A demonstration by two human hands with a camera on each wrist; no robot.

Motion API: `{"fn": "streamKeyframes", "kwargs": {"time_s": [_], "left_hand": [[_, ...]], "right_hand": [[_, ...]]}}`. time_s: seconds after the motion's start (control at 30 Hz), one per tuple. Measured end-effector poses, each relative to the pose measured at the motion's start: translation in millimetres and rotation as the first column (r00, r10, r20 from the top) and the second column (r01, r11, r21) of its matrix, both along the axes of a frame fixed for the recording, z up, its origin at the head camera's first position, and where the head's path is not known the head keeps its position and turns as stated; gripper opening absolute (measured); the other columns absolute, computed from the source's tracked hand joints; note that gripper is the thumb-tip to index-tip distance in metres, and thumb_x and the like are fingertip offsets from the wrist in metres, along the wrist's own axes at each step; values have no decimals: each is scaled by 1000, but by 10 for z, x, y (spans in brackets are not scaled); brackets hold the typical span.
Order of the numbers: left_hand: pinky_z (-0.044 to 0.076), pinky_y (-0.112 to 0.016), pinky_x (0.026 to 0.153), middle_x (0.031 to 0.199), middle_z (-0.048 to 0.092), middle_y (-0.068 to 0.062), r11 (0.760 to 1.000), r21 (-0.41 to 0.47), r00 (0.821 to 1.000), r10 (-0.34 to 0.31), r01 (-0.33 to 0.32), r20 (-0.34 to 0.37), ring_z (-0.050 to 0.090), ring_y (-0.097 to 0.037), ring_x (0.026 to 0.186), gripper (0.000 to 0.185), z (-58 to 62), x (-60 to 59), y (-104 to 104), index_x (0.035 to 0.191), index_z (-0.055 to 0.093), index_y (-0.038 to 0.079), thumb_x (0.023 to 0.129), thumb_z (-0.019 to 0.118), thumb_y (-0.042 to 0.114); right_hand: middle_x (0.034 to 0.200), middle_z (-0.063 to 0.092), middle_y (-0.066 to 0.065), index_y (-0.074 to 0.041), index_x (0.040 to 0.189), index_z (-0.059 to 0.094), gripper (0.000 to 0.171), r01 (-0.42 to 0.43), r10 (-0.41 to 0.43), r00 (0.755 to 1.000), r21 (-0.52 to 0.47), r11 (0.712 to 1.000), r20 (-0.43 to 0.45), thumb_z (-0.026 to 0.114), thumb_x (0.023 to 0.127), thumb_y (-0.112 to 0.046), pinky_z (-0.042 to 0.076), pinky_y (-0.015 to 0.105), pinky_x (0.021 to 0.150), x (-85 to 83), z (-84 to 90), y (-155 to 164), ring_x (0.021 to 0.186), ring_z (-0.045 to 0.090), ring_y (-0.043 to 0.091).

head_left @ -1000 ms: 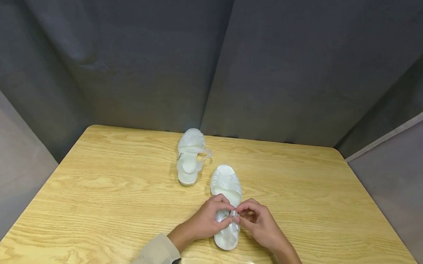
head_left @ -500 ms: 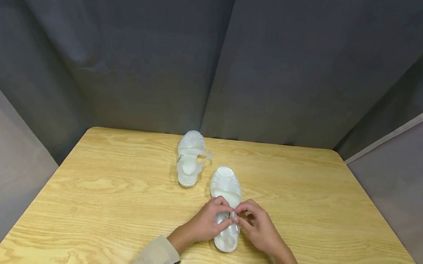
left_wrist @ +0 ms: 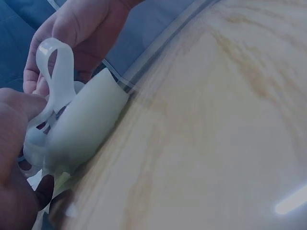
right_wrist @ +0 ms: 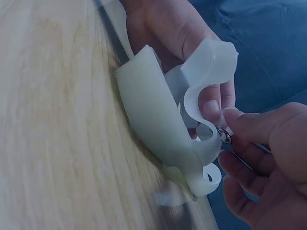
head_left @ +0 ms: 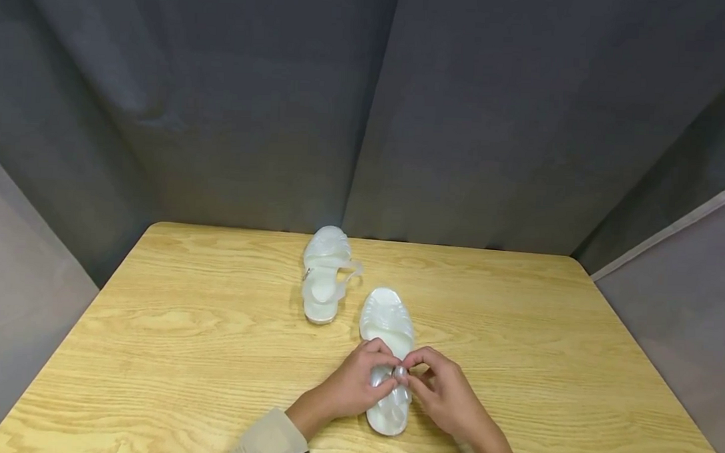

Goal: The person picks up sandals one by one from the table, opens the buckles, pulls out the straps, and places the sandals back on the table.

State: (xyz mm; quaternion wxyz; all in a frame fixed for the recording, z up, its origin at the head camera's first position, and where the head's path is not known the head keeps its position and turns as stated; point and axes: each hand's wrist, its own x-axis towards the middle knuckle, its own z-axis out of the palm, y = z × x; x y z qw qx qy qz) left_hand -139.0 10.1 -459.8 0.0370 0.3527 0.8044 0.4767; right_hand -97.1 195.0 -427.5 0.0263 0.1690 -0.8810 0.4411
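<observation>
A translucent white jelly sandal (head_left: 388, 314) lies on the wooden table, toe pointing away, between both hands. My left hand (head_left: 354, 379) comes in from the left, its thumb and fingers pinching the ankle strap beside the metal buckle. From the other side, my right hand (head_left: 443, 386) pinches the strap at the same spot. In the right wrist view the small silver buckle (right_wrist: 224, 135) shows at the right fingertips, and the pale strap (right_wrist: 196, 96) bends in a loop above the heel. The left wrist view also shows a raised strap loop. Fingers partly hide the buckle.
A matching sandal (head_left: 328, 245) lies farther back to the left, its strap undone and sticking out to the right. Dark grey curtain (head_left: 270, 116) stands behind the table (head_left: 184, 353), with lighter panels at both sides.
Both hands stay at the buckle. The right fingertips shift slightly and the strap between the hands bunches into a rounder bend. The head view tilts up a little.
</observation>
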Motion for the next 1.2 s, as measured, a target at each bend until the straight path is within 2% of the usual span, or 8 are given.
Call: {"fn": "streamKeyframes", "kwargs": {"time_s": [0.3, 0.4, 0.5, 0.6, 0.73, 0.93, 1.03, 1.2], "left_hand": [[44, -23, 89, 97, 57, 6, 1000, 2, 999, 2, -2, -38, 49, -6, 96, 23, 19, -2, 9, 104, 69, 6, 83, 70, 12], [44, -23, 88, 97, 57, 4, 1000, -3, 999, -1, 1, -45, 50, -6, 95, 22, 38, -6, -2, 103, 70, 6, 83, 70, 12], [45, -22, 86, 96, 57, 4, 1000, -9, 1000, -2, 2, -21, 52, -5, 93, 19, 62, -8, -20, 101, 69, 6, 83, 69, 13], [45, -21, 83, 95, 56, 4, 1000, -25, 1000, 8, -8, 17, 52, -4, 89, 17, 99, -3, -35, 99, 69, 7, 84, 69, 13], [44, -22, 81, 93, 54, 6, 995, -91, 999, 44, -43, 9, 50, -5, 87, 16, 165, 9, -48, 96, 66, 10, 81, 69, 15], [43, -22, 78, 87, 53, 9, 986, -147, 996, 81, -75, 37, 48, -6, 85, 16, 214, 13, -49, 91, 62, 13, 77, 70, 15], [44, -22, 78, 86, 54, 9, 992, -110, 994, 77, -68, 83, 49, -6, 84, 15, 207, 9, -42, 91, 62, 14, 78, 71, 13], [46, -22, 80, 89, 58, 7, 998, -4, 983, 69, -69, 171, 52, -5, 85, 14, 190, 16, -28, 90, 64, 12, 79, 72, 9]], "right_hand": [[94, 62, -8, -16, 93, 60, 10, 28, -24, 997, 60, 998, -67, 67, 86, -15, 53, 30, 74, 9, 16, -14, 90, 58, 7], [90, 62, -6, -14, 95, 60, 10, 35, -35, 999, 34, 999, 0, 66, 87, -18, 51, 27, 71, 14, 40, 7, 85, 57, 7], [86, 60, -1, -10, 97, 60, 15, 32, -29, 992, -23, 999, 123, 65, 89, -21, 49, 24, 65, 12, 66, 55, 77, 55, 7], [85, 58, 6, -2, 100, 60, 20, 21, 9, 966, -116, 993, 258, 64, 90, -19, 46, 20, 56, -2, 83, 114, 66, 51, 6], [84, 56, 9, 5, 102, 57, 24, 12, 77, 920, -222, 975, 385, 63, 89, -14, 40, 19, 48, -25, 74, 178, 59, 47, 7], [77, 53, 6, 8, 100, 54, 23, 14, 133, 868, -290, 957, 479, 60, 91, -13, 39, 21, 49, -50, 17, 203, 61, 48, 11], [74, 52, 6, 8, 98, 53, 22, 35, 136, 855, -318, 948, 500, 57, 92, -12, 39, 20, 51, -57, -3, 203, 62, 48, 11], [75, 53, 7, 9, 97, 53, 21, 55, 130, 854, -335, 941, 503, 56, 92, -12, 38, 20, 51, -61, -10, 205, 63, 49, 13]]}}
